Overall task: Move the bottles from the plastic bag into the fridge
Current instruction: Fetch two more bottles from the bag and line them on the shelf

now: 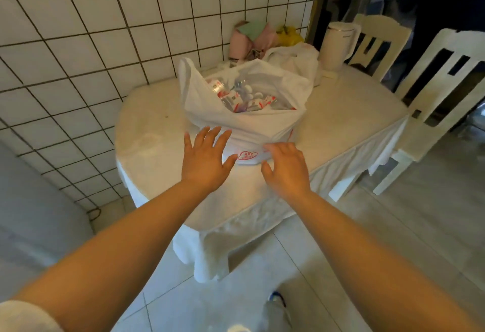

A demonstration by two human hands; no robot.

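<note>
A white plastic bag (252, 124) with a red logo stands open on the table (157, 148). Inside it lie several clear water bottles (244, 95) with red and white labels. My left hand (204, 158) hovers at the bag's near left side, fingers spread, holding nothing. My right hand (286, 166) is at the bag's near right edge with its fingers curled loosely over the plastic; no firm grip shows. The fridge's door is not seen open; a pale grey surface (31, 213) at the far left may be its side.
The table is covered with a white cloth and stands against a tiled wall (105, 30). Behind the bag are a second white bag (296, 61), pink and yellow items (252, 40) and a cream kettle (338, 43). Two white chairs (435, 90) stand at the right.
</note>
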